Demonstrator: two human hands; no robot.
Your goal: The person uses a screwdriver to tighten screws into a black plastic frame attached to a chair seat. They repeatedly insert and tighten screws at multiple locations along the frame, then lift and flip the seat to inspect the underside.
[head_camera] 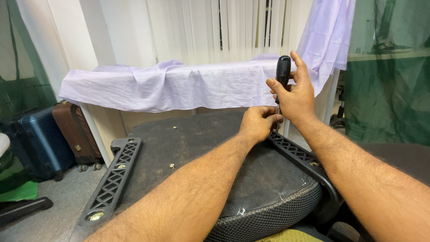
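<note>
Head view: a right hand (293, 96) wraps the black handle of a screwdriver (282, 71), held upright, its shaft running straight down to the far end of the right-side plastic bracket (298, 154) on an upturned chair seat (197, 152). The left hand (258, 123), nearer the tip, appears to pinch the shaft steady; fingers partly hidden.

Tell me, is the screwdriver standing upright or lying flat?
Upright. The right hand grips the black screwdriver handle on top, with the shaft pointing down to the chair bracket, steadied by the left hand.
</note>
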